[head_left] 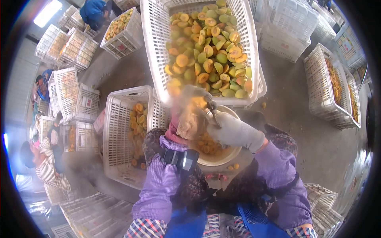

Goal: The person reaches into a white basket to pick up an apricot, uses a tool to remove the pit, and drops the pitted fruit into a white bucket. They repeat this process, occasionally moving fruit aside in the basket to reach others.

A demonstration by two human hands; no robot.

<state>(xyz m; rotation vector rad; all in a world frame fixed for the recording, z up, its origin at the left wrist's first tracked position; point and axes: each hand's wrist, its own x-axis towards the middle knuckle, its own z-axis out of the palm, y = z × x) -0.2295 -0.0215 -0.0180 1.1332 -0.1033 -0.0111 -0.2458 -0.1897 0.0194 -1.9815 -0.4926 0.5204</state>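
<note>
My left hand [189, 115], in a soiled glove, is closed around a yellow-orange fruit piece [199, 102] over the near edge of a white crate [254, 47] full of halved green and orange fruit. My right hand [234, 129], in a pale grey glove, is closed on a small dark tool [214, 115] that touches or nearly touches the fruit. Below both hands sits a round pale basin [222, 159] with orange fruit pieces in it. Blur hides part of the left fingers.
A white crate [113, 131] partly filled with fruit stands at the left. More fruit crates [323, 87] stand at the right. Stacked crates [65, 93] and a person in a striped top [51, 166] are at the far left. Another person in blue [92, 12] is at the top left.
</note>
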